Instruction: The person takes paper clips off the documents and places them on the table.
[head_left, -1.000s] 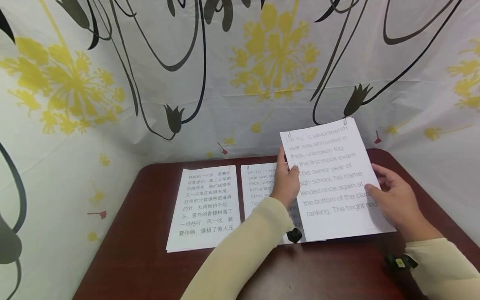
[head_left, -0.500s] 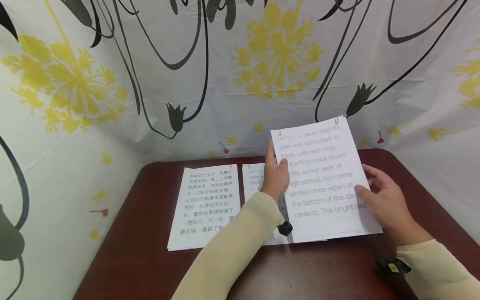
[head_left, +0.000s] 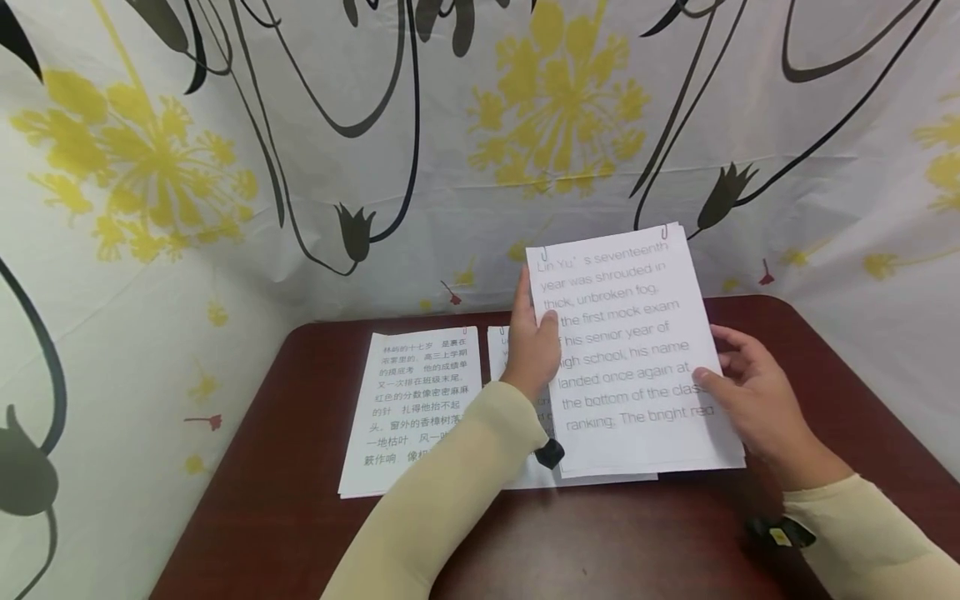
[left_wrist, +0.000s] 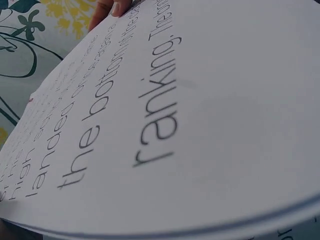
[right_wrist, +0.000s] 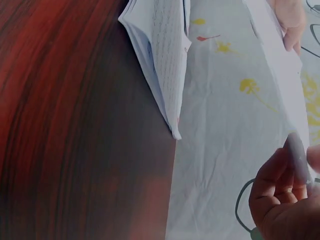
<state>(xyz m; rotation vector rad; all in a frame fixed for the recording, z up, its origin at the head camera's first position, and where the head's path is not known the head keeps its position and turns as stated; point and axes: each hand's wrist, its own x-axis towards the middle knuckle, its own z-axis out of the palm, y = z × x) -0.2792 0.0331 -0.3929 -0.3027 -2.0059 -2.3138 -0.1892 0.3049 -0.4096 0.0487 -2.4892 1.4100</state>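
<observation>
Pinching clipped English pages [head_left: 626, 350] by both sides, the left hand [head_left: 533, 350] and right hand [head_left: 761, 404] hold them over the tabletop [head_left: 577, 542]. Chinese pages [head_left: 412, 400] lie flat beside a partly hidden English stack [head_left: 498, 354].

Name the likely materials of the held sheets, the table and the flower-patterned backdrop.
Held sheets: white, matte paper, judging by the thin, slightly bowed edge and printed text.
Table: wood or wood-look laminate with a soft sheen; its dark, streaked grain fits either.
Backdrop: probably cloth, perhaps thin plastic sheeting, mostly matte; wrinkles and creases suggest something pliable.
</observation>
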